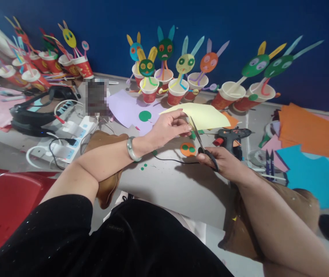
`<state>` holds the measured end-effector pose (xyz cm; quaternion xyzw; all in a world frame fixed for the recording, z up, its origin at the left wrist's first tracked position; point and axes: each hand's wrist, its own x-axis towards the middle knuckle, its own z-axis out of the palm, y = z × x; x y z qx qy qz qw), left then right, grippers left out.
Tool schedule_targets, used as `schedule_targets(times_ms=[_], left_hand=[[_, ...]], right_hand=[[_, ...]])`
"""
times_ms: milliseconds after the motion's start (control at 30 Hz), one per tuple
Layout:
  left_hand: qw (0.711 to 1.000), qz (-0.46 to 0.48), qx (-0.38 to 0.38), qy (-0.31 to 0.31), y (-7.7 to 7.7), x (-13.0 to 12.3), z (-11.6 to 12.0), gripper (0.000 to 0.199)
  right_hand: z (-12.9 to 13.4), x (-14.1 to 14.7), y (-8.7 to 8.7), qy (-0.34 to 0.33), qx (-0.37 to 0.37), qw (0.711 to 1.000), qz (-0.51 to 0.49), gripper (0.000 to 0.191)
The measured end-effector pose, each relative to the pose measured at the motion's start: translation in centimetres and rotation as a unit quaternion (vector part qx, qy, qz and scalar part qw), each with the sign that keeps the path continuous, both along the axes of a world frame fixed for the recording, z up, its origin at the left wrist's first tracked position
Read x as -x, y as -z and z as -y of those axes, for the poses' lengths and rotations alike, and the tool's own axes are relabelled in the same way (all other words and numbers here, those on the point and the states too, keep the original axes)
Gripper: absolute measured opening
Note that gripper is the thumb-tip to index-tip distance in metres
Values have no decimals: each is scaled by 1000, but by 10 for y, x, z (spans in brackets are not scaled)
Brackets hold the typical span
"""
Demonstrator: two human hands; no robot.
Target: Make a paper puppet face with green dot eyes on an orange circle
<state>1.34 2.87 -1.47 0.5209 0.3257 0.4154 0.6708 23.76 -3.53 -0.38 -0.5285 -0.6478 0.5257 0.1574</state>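
Observation:
A pale yellow paper sheet (pixel 206 115) is held at its near left edge by my left hand (pixel 170 129), whose fingers are pinched on it. My right hand (pixel 224 161) is closed round the black handles of a pair of scissors (pixel 200 140). The metal blades point up and away, against the sheet's near edge beside my left fingertips. Just below the blades lies an orange paper oval (pixel 187 149) with two green circles on it. A larger green circle (pixel 145 116) rests on purple paper (pixel 122 105) to the left.
Red paper cups (pixel 149 95) with paper bunny faces stand along the blue wall. A black glue gun (pixel 232 135) lies right of the scissors, its cord crossing the table. Orange (pixel 305 129) and blue sheets (pixel 311 175) lie at right, a power strip (pixel 79 140) at left.

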Motion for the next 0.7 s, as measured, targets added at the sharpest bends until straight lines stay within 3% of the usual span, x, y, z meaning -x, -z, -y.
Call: schedule_targets(times_ms=[233, 500, 700], left_hand=[[1000, 2, 16, 5, 0, 1, -1, 39], [1000, -5, 2, 7, 2, 0, -2, 52], [999, -11, -14, 36, 5, 1, -3, 47]], right_hand=[[-1, -2, -1, 13, 15, 1000, -13, 83], [-1, 3, -4, 32, 27, 999, -16, 83], [-2, 3, -5, 27, 27, 999, -23, 82]])
